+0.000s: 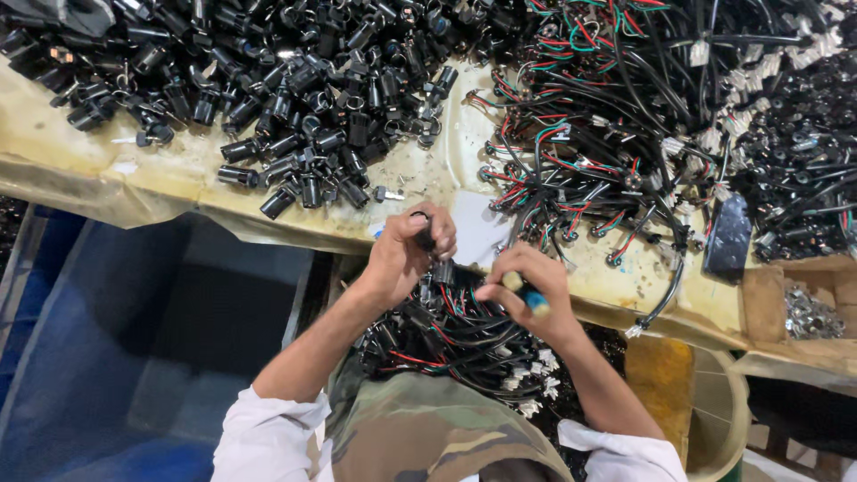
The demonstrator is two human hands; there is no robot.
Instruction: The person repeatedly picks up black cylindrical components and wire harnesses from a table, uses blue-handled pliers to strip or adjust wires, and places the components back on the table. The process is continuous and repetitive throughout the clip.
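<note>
Two hands meet over the lap. Left hand [406, 254] pinches a small black cylindrical part [425, 234] at its fingertips; right hand [527, 290] is clenched around a blue-tipped tool [528, 296]. Wired black assemblies [455, 335] lie just beneath both; loose black cylinders [295, 107] are heaped beyond the left hand.

the person wears a white shirt whose sleeves are rolled or pushed up above the elbows, the left sleeve [268, 433] bunched in soft folds and the right sleeve [625, 455] ending in a loose, crumpled cuff. both forearms are bare from the elbow down. over the lap lies camouflage fabric [428, 428] in patches of olive green, brown and tan. the left hand [406, 254] and right hand [531, 290] are bare, with no gloves; no rings or a watch can be made out at this size.
</note>
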